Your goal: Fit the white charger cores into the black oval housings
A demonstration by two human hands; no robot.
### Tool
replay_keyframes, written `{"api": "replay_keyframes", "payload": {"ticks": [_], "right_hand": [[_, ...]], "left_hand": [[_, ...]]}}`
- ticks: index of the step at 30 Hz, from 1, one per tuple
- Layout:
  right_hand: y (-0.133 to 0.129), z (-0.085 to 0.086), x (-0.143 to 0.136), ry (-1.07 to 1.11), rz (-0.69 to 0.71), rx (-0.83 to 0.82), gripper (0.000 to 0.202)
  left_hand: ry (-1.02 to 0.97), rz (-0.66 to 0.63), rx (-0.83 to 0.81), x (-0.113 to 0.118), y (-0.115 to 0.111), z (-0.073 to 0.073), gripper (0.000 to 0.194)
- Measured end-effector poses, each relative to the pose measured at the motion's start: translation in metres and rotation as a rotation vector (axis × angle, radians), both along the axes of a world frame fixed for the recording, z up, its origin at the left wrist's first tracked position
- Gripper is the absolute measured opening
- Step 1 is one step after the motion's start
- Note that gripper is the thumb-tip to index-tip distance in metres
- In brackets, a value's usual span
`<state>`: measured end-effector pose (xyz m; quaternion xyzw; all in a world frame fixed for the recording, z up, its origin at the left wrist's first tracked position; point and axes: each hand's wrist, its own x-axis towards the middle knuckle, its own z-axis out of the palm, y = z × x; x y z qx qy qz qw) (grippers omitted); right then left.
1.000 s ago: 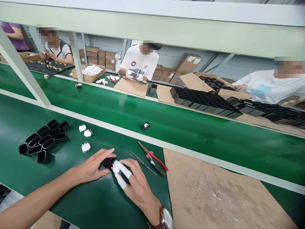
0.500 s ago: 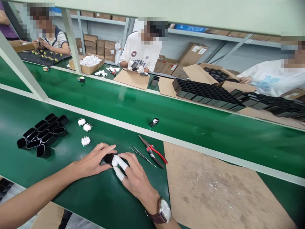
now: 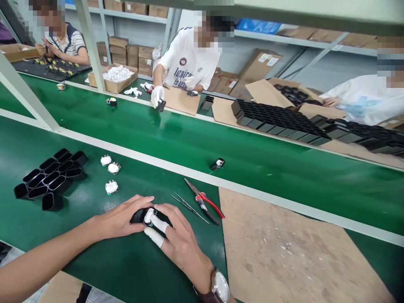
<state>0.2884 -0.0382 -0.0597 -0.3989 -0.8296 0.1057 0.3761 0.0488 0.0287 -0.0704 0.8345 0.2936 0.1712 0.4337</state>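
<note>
I have the left hand closed on a black case, thumb to one side and fingers to the other, the mouth facing the right hand. The board, white on top, sits at that mouth, apparently partly inside. A capped finger of the right hand touches the white; I can't tell whether finger and thumb pinch the board or merely press it.

What worries me is the angle: if the board is tilted against the rim, a one-sided push could jam it or bend its parts. Pressing too hard might dent the white, which looks soft to me. The case seems slick, so a loose left grip could let it twist. Tweezers and pliers lie just beyond the right hand, where a careless swing could knock them.

The desk is smooth and green, a cardboard sheet at right. At left stand packed cases, open ends up, with three boards beside them. Past a pale rail lies a green strip, perhaps a belt, bearing another case. Across it are several people; one gloved hand holds something black. Shelves of cartons stand behind.
</note>
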Motion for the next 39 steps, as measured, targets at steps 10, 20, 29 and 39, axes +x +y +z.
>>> {"api": "replay_keyframes", "payload": {"ticks": [10, 20, 29, 39], "right_hand": [[0.006, -0.01, -0.009, 0.077, -0.027, -0.037, 0.035], [0.002, -0.009, -0.011, 0.076, 0.033, -0.139, 0.037], [0.002, -0.007, -0.009, -0.021, 0.011, -0.053, 0.038], [0.012, -0.013, 0.024, -0.048, -0.222, -0.077, 0.042]], "left_hand": [[0.007, -0.012, 0.005, 0.0, -0.001, 0.006, 0.091], [-0.04, 0.048, -0.011, 0.001, -0.001, 0.001, 0.075], [-0.005, 0.045, -0.039, -0.001, -0.001, -0.001, 0.078], [0.018, 0.055, -0.025, 0.0, -0.001, 0.003, 0.076]]}}
